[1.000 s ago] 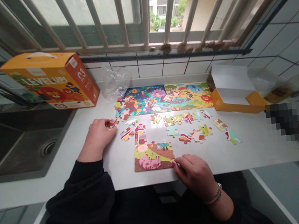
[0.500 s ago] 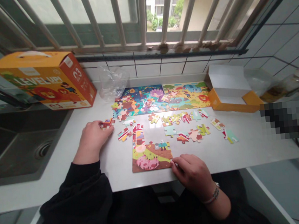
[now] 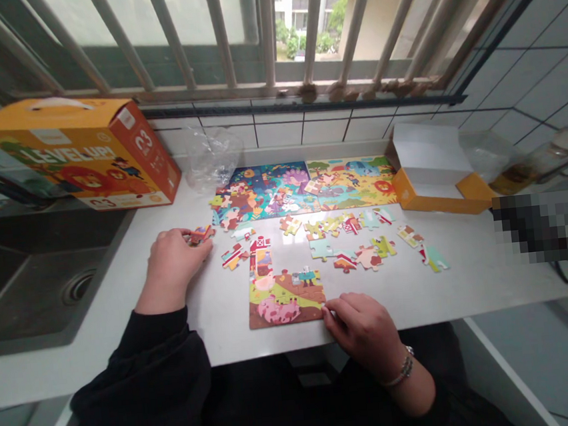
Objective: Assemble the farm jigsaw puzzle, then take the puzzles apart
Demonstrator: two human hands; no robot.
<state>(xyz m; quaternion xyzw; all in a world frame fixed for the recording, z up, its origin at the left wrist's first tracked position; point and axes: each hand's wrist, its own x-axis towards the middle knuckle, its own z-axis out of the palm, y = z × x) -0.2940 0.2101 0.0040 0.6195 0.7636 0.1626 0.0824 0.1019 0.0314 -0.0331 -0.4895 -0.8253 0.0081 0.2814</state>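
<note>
My left hand [image 3: 176, 263] is closed on a small red and orange jigsaw piece [image 3: 201, 233] at the left of the loose pieces; its fingers hide part of it. A partly joined farm jigsaw puzzle [image 3: 285, 296], with a pink pig and a hen, lies flat near the counter's front edge. At its lower right corner, my right hand [image 3: 362, 326] has thumb and forefinger drawn together against the edge. A red barn strip [image 3: 261, 259] rises from the puzzle's upper left. Loose pieces [image 3: 232, 256] lie beside that strip, and several more [image 3: 367, 257] are scattered to the right.
Behind the pieces lie two finished picture panels [image 3: 351, 183], with loose pieces on the left one. An orange carton [image 3: 77, 156] and crumpled clear plastic [image 3: 213, 156] stand at back left. An opened box [image 3: 442, 188] sits back right. The sink [image 3: 24, 285] borders the counter's left.
The whole view has shifted very slightly to the left. Both hands keep nearly the same place and grip, and the jigsaw pieces lie as before.
</note>
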